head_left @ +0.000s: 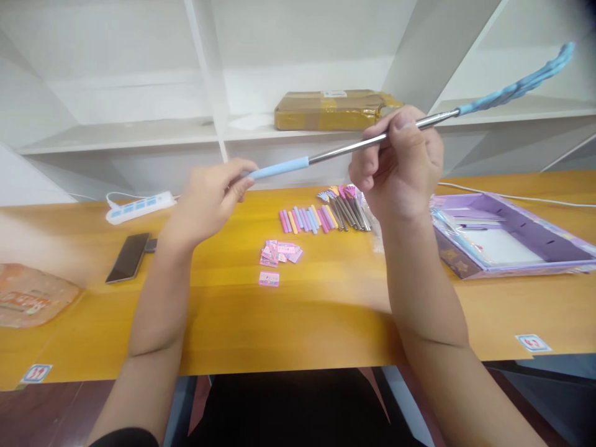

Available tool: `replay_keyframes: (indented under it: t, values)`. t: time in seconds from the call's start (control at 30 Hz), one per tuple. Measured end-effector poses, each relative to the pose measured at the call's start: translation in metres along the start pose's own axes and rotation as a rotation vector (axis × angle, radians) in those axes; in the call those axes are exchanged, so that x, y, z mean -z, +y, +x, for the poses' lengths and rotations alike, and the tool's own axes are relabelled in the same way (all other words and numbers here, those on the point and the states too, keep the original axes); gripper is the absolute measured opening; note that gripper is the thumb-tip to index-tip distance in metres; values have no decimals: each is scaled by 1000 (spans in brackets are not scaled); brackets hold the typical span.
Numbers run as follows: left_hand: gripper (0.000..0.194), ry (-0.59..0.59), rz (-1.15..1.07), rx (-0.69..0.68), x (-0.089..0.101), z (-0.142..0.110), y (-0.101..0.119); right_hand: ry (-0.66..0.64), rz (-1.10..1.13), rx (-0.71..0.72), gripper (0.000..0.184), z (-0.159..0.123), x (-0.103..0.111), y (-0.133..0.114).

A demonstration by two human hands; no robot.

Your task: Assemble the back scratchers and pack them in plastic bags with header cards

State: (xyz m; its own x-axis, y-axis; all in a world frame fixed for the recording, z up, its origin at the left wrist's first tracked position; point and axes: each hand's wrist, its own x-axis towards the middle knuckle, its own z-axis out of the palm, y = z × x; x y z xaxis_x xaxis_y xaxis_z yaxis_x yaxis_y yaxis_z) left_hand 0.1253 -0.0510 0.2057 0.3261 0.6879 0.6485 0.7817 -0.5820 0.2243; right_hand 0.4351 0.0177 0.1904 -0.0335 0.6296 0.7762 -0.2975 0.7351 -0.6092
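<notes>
Above the table I hold a telescopic back scratcher [344,149], tilted up to the right, with a light blue handle, a metal rod drawn out and a blue hand-shaped head. My left hand [209,195] pinches the end of the blue handle. Closed round the rod near its head is my right hand [403,161]. Below lie a row of pink, purple, blue and yellow handle sleeves [305,220] and a bunch of metal rods with coloured claw heads [347,208]. Nearer me is a small pile of pink printed cards [280,252], with a single card [269,279] in front.
A purple open box [549,267] with plastic packets stands at the right. On the left are a power strip [139,208], a phone [128,257] and an orange bag [35,295]. A taped cardboard box [326,110] rests on the white shelf [139,136].
</notes>
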Motion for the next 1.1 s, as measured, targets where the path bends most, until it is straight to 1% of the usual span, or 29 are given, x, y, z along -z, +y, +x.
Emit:
replay_keyframes:
  t: [0.07, 0.17, 0.23, 0.3, 0.4, 0.6, 0.73, 0.87, 1.0, 1.1]
  values:
    - [27, 4, -7, 3, 0, 0, 1, 20, 20, 14, 49, -1, -2, -1]
    - [26, 22, -13, -11, 0, -1, 2, 21, 56, 65, 41, -2, -5, -3]
    - [26, 31, -15, -21, 1, -2, 3, 24, 63, 95, 39, -2, -6, -3]
    - [26, 34, -10, -22, 1, -2, 4, 32, 38, 91, 43, -2, -6, -2]
    - [26, 42, 11, -25, 1, -3, 5, 45, -2, 48, 50, -3, -4, -3]
    - [25, 76, 37, -58, 1, -3, 3, 33, 27, 12, 49, -3, -4, -3]
    - [24, 72, 35, -60, -1, -3, 3, 31, 43, 18, 48, -2, -2, 2]
    - [23, 55, 15, -59, -5, -2, 4, 27, -8, 1, 56, -1, 1, 5]
    - [22, 60, 6, -62, -7, -2, 4, 25, -12, 1, 54, 0, 4, 9]
    - [22, 60, 12, -62, -8, -2, 5, 33, -48, -8, 56, 2, 6, 12]
